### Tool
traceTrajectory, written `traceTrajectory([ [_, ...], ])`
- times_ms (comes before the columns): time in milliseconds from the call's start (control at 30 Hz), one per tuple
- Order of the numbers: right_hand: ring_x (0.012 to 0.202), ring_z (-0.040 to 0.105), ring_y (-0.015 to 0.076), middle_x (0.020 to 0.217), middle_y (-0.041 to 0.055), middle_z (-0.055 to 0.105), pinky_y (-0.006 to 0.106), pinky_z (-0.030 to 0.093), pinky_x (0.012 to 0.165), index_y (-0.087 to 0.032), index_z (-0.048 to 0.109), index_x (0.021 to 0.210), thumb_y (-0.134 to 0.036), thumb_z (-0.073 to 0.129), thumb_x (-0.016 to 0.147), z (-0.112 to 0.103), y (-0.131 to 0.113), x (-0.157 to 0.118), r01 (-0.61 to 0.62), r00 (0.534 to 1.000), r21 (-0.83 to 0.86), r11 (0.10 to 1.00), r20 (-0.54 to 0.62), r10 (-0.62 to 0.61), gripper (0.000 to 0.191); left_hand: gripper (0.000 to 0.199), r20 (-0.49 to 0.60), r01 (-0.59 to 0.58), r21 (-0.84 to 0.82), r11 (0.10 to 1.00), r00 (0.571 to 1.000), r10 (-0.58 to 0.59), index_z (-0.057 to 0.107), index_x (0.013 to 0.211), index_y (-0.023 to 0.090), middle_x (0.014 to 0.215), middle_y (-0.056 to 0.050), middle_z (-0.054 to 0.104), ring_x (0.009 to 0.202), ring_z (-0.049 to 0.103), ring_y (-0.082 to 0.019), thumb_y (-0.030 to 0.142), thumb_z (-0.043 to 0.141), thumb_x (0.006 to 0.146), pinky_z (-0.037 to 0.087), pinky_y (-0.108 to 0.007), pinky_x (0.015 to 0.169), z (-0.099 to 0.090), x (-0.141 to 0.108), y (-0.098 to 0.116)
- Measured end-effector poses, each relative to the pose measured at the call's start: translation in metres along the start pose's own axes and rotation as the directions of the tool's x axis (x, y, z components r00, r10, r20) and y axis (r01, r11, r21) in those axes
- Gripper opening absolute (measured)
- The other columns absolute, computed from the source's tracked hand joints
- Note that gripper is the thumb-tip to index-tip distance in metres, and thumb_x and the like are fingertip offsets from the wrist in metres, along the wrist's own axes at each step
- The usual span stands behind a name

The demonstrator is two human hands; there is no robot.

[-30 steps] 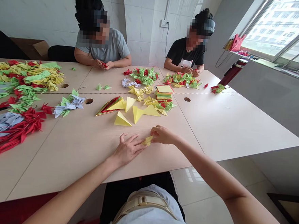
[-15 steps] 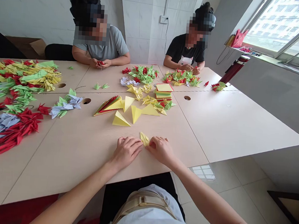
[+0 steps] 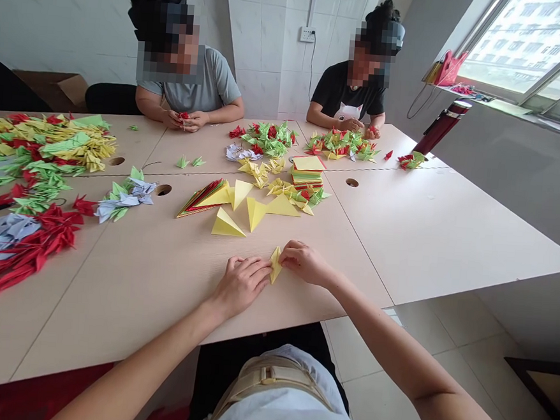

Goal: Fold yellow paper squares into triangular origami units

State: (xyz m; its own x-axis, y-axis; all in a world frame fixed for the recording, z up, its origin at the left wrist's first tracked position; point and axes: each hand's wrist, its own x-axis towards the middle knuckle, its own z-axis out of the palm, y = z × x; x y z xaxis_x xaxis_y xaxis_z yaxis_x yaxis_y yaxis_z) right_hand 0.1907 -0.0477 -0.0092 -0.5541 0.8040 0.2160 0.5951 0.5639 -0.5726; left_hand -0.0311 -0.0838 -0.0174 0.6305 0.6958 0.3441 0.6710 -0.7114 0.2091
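Note:
A small piece of folded yellow paper (image 3: 275, 266), narrow and diamond-shaped, lies on the table (image 3: 183, 280) between my hands. My left hand (image 3: 242, 284) rests on the tabletop with its fingers together, their tips pressing the paper's left edge. My right hand (image 3: 302, 261) is closed in a pinch at the upper right edge of the same paper. Just beyond lie several yellow paper sheets folded into triangles (image 3: 228, 223). Behind them are a fanned stack of coloured folded paper (image 3: 201, 198) and a stack of square paper (image 3: 307, 172).
Two people sit across the table, each with red paper in their hands. Heaps of folded paper cranes (image 3: 45, 139) cover the left side; more cranes (image 3: 273, 138) lie at the far middle. A dark red flask (image 3: 440, 128) stands at the far right. A cable hole (image 3: 163, 190) pierces the tabletop.
The yellow paper has turned more upright and narrowed. My right hand has shifted up and slightly right to its upper edge. My left hand has moved slightly right.

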Motion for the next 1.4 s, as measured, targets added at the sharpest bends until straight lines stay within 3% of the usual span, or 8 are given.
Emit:
traceTrajectory([
  [167, 0.075, 0.053, 0.0129, 0.081, 0.0037, 0.058, 0.024, 0.041, 0.07, -0.017, 0.063, 0.078, -0.011, 0.054, 0.081, -0.001, -0.008, 0.001, 0.023, 0.996, -0.006, 1.0, 0.085, -0.022, 0.012, 0.023, -0.002, -0.045, -0.013, 0.999, 0.999, 0.045, 0.06, 0.107, 0.024, 0.112, -0.004, 0.066, 0.112, 0.053, -0.02, 0.02, 0.045, 0.091, 0.027, -0.042, 0.09, 0.0, 0.008, 0.0],
  [567, 0.081, 0.057, 0.0161, 0.088, 0.0051, 0.063, 0.024, 0.037, 0.066, -0.018, 0.062, 0.079, -0.015, 0.049, 0.081, 0.001, -0.027, 0.011, -0.179, 0.957, -0.252, 0.951, 0.181, 0.228, 0.014, 0.018, 0.009, -0.015, -0.034, 0.999, 1.0, 0.015, 0.062, 0.095, 0.024, 0.108, -0.003, 0.067, 0.108, 0.055, -0.02, 0.019, 0.046, 0.089, 0.026, -0.042, 0.088, 0.002, 0.007, 0.003],
  [867, 0.087, 0.058, 0.02, 0.096, 0.0088, 0.062, 0.028, 0.039, 0.07, -0.017, 0.062, 0.087, -0.023, 0.045, 0.085, 0.003, -0.035, 0.016, -0.217, 0.923, -0.395, 0.892, 0.213, 0.319, 0.018, 0.017, -0.003, -0.001, -0.026, 1.0, 1.0, 0.001, 0.063, 0.088, 0.022, 0.106, -0.004, 0.067, 0.106, 0.055, -0.02, 0.019, 0.046, 0.088, 0.026, -0.042, 0.086, 0.002, 0.007, 0.003],
  [1067, 0.088, 0.058, 0.0192, 0.093, 0.009, 0.062, 0.026, 0.038, 0.072, -0.016, 0.061, 0.083, -0.022, 0.05, 0.082, 0.004, -0.031, 0.017, -0.225, 0.932, -0.297, 0.928, 0.212, 0.294, 0.013, 0.025, -0.009, -0.031, -0.026, 0.999, 0.999, 0.031, 0.061, 0.105, 0.028, 0.112, -0.003, 0.066, 0.109, 0.054, -0.02, 0.019, 0.045, 0.089, 0.025, -0.044, 0.087, 0.003, 0.005, 0.003],
  [1200, 0.08, 0.057, 0.015, 0.086, 0.0056, 0.064, 0.022, 0.037, 0.066, -0.016, 0.061, 0.078, -0.015, 0.053, 0.076, 0.005, -0.02, 0.021, -0.243, 0.932, -0.211, 0.947, 0.218, 0.288, 0.007, 0.025, -0.021, -0.034, -0.026, 0.999, 0.999, 0.034, 0.063, 0.103, 0.03, 0.11, -0.003, 0.067, 0.108, 0.055, -0.021, 0.019, 0.047, 0.088, 0.023, -0.045, 0.087, 0.003, 0.005, 0.003],
  [1400, 0.066, 0.052, 0.0111, 0.074, 0.0005, 0.061, 0.019, 0.035, 0.058, -0.017, 0.059, 0.079, -0.005, 0.051, 0.07, -0.005, -0.003, 0.024, -0.242, 0.94, -0.135, 0.961, 0.211, 0.267, 0.017, 0.026, -0.02, 0.004, -0.046, 0.999, 1.0, -0.005, 0.065, 0.101, 0.033, 0.11, 0.0, 0.067, 0.109, 0.054, -0.02, 0.016, 0.05, 0.086, 0.023, -0.045, 0.088, 0.002, 0.004, 0.004],
])
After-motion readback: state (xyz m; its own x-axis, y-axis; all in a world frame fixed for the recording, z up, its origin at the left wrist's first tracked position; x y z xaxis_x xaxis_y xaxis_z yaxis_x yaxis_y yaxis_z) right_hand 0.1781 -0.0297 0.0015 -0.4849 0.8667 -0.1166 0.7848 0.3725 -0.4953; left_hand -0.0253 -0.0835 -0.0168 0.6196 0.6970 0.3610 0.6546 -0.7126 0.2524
